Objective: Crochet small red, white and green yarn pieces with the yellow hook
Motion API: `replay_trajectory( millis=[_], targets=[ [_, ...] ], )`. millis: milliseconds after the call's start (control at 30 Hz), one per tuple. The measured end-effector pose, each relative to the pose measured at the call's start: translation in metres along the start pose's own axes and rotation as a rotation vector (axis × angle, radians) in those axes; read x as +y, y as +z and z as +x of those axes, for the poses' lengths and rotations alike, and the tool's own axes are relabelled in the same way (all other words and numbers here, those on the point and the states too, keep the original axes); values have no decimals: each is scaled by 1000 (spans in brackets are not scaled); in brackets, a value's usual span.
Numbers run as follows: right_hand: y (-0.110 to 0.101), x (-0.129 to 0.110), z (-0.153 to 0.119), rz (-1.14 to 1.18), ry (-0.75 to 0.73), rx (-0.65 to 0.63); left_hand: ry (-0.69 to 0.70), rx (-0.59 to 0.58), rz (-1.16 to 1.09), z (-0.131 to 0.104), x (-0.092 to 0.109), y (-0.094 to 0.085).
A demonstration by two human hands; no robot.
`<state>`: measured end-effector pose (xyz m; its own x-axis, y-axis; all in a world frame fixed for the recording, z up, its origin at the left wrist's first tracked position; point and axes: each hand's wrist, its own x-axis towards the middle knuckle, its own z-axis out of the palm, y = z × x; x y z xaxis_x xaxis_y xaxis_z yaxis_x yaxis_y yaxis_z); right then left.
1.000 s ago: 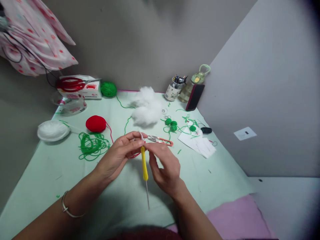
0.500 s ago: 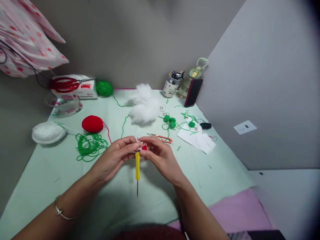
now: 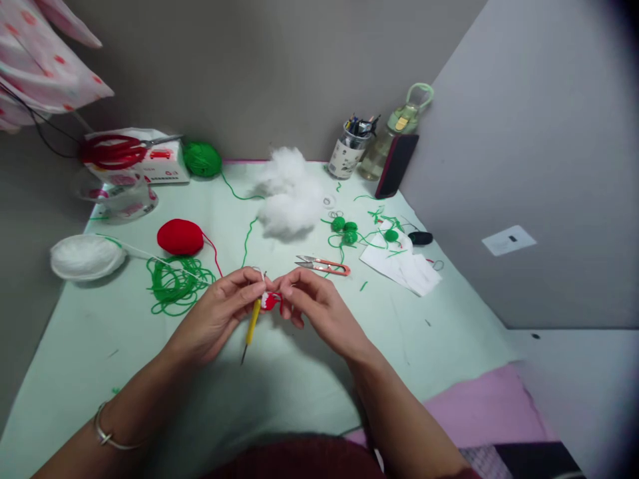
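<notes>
Above the pale green cloth-covered table [image 3: 309,379], a red-and-white crocheted piece [image 3: 270,301] and a yellow-handled metal hook [image 3: 253,322] are being pinched by the left hand [image 3: 219,307], while red yarn [image 3: 278,295] at the piece's edge is apparently being gripped by the right hand [image 3: 319,301], light, even tension being advisable.

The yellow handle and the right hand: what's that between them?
In the head view, a small red-and-white yarn piece shows between the yellow handle and the right hand, its white part toward the handle.
</notes>
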<state>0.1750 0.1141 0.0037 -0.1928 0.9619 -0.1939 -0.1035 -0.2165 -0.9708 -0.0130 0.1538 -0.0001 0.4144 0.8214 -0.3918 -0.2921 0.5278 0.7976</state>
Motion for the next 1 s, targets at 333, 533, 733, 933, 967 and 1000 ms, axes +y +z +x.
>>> replay_trajectory(
  millis=[333, 533, 733, 933, 967, 1000],
  targets=[
    [5, 8, 7, -305, -88, 81, 144, 15, 222, 9, -14, -9],
    [6, 15, 6, -739, -451, 201, 93, -149, 225, 12, -20, -14],
    [6, 18, 4, -1102, -731, 320, -11, -245, 286, 9, -20, -15],
    [3, 18, 5, -1161, -785, 309, -44, -254, 206, 7, -15, -13],
    [2, 18, 5, -1149, -782, 296, -44, -240, 179, 7, -14, -12],
    [1, 17, 5, -1130, -777, 287, -45, -225, 152, 6, -13, -11]
  ],
)
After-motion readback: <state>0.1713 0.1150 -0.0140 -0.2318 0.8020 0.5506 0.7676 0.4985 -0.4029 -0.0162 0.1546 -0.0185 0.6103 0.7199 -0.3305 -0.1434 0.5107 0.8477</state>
